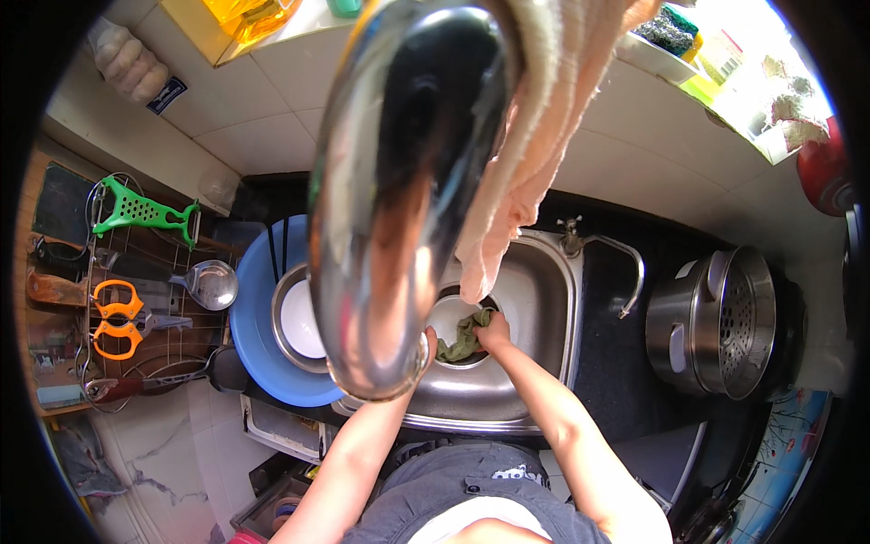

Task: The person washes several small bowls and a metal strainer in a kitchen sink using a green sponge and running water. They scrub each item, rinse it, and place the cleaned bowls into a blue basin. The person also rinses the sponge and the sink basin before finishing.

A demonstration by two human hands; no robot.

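Note:
In a stainless steel sink [544,285], my right hand [494,333] grips a wet green cloth [467,336] over a round metal bowl [469,364] with a pale dish [452,311] in it. My left hand [430,343] is at the left side of the bowl, mostly hidden behind a large shiny metal pipe or hanging utensil [401,204] close to the camera; its hold cannot be made out. A peach-coloured cloth [503,217] hangs beside that metal piece, its lower end over the sink.
A blue basin [262,340] with nested bowls stands left of the sink. Further left, a rack holds orange-handled scissors [117,319], a green peeler [139,212] and a ladle [212,285]. To the right are a curved faucet [635,258] and a steel steamer pot [680,319].

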